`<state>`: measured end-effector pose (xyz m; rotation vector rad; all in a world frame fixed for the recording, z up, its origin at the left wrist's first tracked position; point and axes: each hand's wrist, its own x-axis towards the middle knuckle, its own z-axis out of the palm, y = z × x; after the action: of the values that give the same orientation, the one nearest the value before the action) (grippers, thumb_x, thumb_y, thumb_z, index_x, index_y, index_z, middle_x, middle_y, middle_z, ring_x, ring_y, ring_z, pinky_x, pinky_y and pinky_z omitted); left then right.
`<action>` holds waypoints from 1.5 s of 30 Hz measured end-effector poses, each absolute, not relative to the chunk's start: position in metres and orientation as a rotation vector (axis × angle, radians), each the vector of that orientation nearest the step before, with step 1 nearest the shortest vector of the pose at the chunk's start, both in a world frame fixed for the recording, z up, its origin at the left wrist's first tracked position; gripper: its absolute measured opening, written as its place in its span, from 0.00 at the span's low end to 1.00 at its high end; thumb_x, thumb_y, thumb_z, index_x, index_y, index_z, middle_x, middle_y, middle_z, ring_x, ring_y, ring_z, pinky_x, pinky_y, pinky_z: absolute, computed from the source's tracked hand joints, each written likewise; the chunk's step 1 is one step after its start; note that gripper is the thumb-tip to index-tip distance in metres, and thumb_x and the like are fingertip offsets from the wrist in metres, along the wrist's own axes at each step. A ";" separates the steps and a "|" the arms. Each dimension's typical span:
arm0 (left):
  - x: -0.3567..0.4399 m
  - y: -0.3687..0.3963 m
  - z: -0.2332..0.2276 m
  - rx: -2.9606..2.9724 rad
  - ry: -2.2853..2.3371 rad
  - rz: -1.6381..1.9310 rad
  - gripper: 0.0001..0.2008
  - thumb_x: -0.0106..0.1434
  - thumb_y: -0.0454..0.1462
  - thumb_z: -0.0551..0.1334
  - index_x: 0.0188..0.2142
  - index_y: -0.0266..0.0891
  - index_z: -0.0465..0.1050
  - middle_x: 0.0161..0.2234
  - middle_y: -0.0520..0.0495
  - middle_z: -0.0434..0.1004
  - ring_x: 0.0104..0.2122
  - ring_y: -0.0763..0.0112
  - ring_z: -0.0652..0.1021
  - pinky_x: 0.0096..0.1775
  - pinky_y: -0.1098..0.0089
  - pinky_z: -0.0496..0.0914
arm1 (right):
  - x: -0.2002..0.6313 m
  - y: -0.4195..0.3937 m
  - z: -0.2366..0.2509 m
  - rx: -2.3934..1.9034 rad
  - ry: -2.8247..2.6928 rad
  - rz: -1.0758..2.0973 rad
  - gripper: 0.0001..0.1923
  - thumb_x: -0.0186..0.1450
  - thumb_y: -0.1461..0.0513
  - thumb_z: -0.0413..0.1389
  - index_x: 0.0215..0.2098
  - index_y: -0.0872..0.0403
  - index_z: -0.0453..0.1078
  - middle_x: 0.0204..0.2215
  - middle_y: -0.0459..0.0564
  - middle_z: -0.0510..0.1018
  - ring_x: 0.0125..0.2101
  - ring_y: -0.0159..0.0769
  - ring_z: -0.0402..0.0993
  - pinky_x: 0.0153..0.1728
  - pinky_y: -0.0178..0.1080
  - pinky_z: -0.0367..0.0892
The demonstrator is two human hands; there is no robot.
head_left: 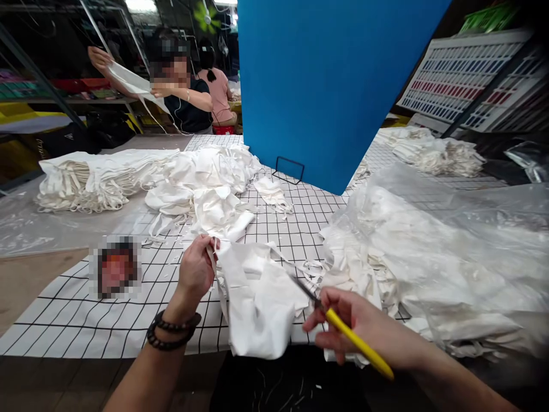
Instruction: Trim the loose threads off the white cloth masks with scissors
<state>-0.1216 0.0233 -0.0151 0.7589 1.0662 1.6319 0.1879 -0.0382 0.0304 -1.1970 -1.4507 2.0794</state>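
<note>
A piece of soft white fabric with a thin strap [257,309] is found between the two hands, at the near edge of the table covered with white cloth of black grid lines [107,326]. By its upper left corner it is pinched between the thumb and fingers of the left hand [198,269]. From this pinch, the fabric is spread to the right and downward, so that its long side is directed toward the wearer's body; whether its lower end is supported by the table or is hanging over the edge cannot be told.

In the right hand [358,315], a slim cutting tool with a yellow handle and dark metal blade [341,326] is grasped near the place where metal and handle are joined. The tool is laid slantwise: its handle end is directed to the lower right, its tip to the upper left, toward the fabric's right upper border. In this view the tip is overlapped with that border, but whether contact is made cannot be judged. The left hand is the one by which the fabric is touched; the right hand is placed just beside its right side. Beyond the left hand, a crumpled heap of white fabric pieces [218,212] is seen.
</note>
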 end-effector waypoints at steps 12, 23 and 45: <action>-0.130 0.050 -0.010 0.905 1.224 1.615 0.10 0.58 0.37 0.58 0.22 0.40 0.61 0.22 0.54 0.62 0.22 0.74 0.63 0.26 0.73 0.60 | 0.158 0.058 -0.038 -1.764 -1.863 0.987 0.13 0.55 0.60 0.63 0.33 0.51 0.62 0.35 0.50 0.77 0.34 0.39 0.72 0.30 0.35 0.61; -0.120 0.080 0.026 1.221 1.241 1.693 0.11 0.60 0.37 0.56 0.22 0.40 0.62 0.22 0.53 0.61 0.24 0.72 0.63 0.29 0.71 0.60 | 0.121 0.082 -0.035 -1.479 -1.802 0.948 0.08 0.57 0.66 0.55 0.29 0.50 0.58 0.28 0.45 0.74 0.29 0.37 0.71 0.27 0.35 0.61; -0.043 -0.022 -0.016 1.243 1.292 0.769 0.34 0.66 0.56 0.46 0.20 0.35 0.75 0.18 0.46 0.70 0.16 0.72 0.66 0.21 0.70 0.59 | 0.141 -0.041 -0.039 -1.039 -0.733 1.819 0.15 0.52 0.55 0.67 0.24 0.53 0.66 0.17 0.40 0.66 0.16 0.28 0.61 0.19 0.33 0.59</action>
<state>-0.0431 -0.0224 -0.0157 1.2428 1.2920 0.7687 0.1414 -0.0411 -0.0385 -1.0386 -0.7329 1.8191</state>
